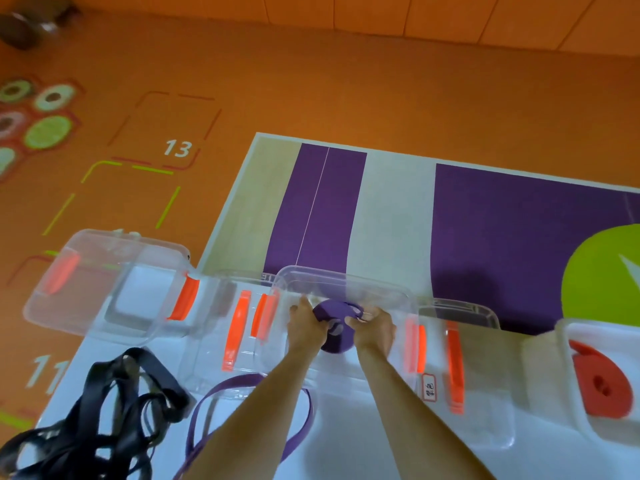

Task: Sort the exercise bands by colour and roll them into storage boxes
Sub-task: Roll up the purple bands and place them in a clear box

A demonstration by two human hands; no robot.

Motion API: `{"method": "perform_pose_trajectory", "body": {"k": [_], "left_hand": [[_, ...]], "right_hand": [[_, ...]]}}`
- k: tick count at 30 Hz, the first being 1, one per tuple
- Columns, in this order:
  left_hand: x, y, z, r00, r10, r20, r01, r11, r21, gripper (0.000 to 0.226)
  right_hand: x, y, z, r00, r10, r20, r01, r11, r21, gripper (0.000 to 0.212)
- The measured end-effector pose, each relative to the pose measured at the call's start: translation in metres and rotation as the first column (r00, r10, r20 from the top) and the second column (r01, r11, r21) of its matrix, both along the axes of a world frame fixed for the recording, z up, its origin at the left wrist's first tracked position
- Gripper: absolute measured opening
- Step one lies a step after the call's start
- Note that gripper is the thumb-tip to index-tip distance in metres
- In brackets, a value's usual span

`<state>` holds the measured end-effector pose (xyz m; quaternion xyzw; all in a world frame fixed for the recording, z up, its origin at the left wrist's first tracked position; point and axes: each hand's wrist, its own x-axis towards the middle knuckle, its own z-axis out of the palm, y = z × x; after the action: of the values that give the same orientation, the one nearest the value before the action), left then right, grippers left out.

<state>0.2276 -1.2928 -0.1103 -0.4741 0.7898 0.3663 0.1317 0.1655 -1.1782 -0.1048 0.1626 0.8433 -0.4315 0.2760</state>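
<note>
Purple flat coiled band (337,337) gripped by left hand (306,328) and right hand (375,330).

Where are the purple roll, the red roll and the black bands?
purple roll (337,342): head view, lower side of the coil.
red roll (594,368): head view, flat face above the hole.
black bands (157,374): head view, wide strap at the tangle's upper right.

The purple roll (337,339) was partly hidden behind the fingers (362,315) of the left hand (308,327) and the right hand (375,332). The loose purple band (204,407) was covered in part by the forearms. The black bands (114,403) were cut off at the lower left corner, and the red roll (599,386) and its box (571,344) at the right edge. The writing on the label (429,387) was too small to be read, and a dark object (20,29) at the top left was blurred.
</note>
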Motion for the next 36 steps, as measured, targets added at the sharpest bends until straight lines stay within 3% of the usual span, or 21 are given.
{"method": "perform_pose_trajectory", "body": {"k": [6, 11, 12, 15, 17, 20, 25, 26, 28, 30, 32, 34, 36], "left_hand": [[-0.001, -0.007, -0.007, 1.0, -0.022, 0.022, 0.022, 1.0, -0.011, 0.048], [0.006, -0.009, 0.026, 0.991, -0.132, 0.025, 0.131, 0.991, 0.039, 0.048], [0.01, -0.009, 0.04, 0.983, -0.183, 0.01, 0.183, 0.983, 0.024, 0.043], [0.036, -0.008, 0.092, 0.92, -0.391, -0.032, 0.381, 0.91, -0.163, 0.031], [0.064, -0.011, 0.124, 0.849, -0.527, 0.032, 0.492, 0.767, -0.412, 0.025], [0.112, -0.021, 0.153, 0.806, -0.591, 0.026, 0.498, 0.655, -0.568, 0.016], [0.194, -0.046, 0.155, 0.796, -0.604, -0.042, 0.429, 0.612, -0.665, 0.021], [0.211, -0.051, 0.148, 0.803, -0.594, -0.039, 0.429, 0.623, -0.654, 0.022], [0.244, -0.06, 0.13, 0.819, -0.573, -0.016, 0.447, 0.656, -0.609, 0.021], [0.275, -0.07, 0.113, 0.83, -0.558, 0.012, 0.474, 0.694, -0.541, 0.015], [0.303, -0.08, 0.103, 0.836, -0.548, 0.028, 0.498, 0.736, -0.458, 0.006], [0.326, -0.088, 0.1, 0.827, -0.562, 0.023, 0.526, 0.757, -0.387, 0.009], [0.343, -0.092, 0.099, 0.815, -0.58, -0.001, 0.546, 0.768, -0.335, 0.013]], "right_hand": [[0.001, -0.004, -0.018, 0.983, 0.179, -0.039, -0.171, 0.972, 0.164, 0.019], [-0.005, 0.0, 0.011, 0.919, 0.356, 0.168, -0.383, 0.908, 0.172, 0.043], [-0.004, 0.003, 0.021, 0.903, 0.399, 0.158, -0.422, 0.894, 0.154, 0.039], [0.012, 0.019, 0.06, 0.861, 0.508, -0.028, -0.5, 0.856, 0.13, 0.017], [0.033, 0.033, 0.084, 0.824, 0.517, -0.234, -0.497, 0.856, 0.141, 0.026], [0.074, 0.05, 0.117, 0.65, 0.574, -0.497, -0.523, 0.813, 0.255, 0.023], [0.151, 0.066, 0.132, 0.365, 0.604, -0.709, -0.519, 0.764, 0.384, 0.014], [0.168, 0.065, 0.125, 0.375, 0.61, -0.698, -0.529, 0.759, 0.379, 0.016], [0.2, 0.061, 0.102, 0.524, 0.628, -0.575, -0.543, 0.767, 0.343, 0.019], [0.225, 0.053, 0.07, 0.727, 0.614, -0.307, -0.549, 0.789, 0.277, 0.021], [0.244, 0.04, 0.04, 0.874, 0.484, -0.044, -0.467, 0.862, 0.196, 0.039], [0.259, 0.02, 0.021, 0.978, 0.138, 0.156, -0.142, 0.99, 0.019, 0.069], [0.27, 0.007, 0.008, 0.964, -0.159, 0.214, 0.178, 0.981, -0.074, 0.075]]}}
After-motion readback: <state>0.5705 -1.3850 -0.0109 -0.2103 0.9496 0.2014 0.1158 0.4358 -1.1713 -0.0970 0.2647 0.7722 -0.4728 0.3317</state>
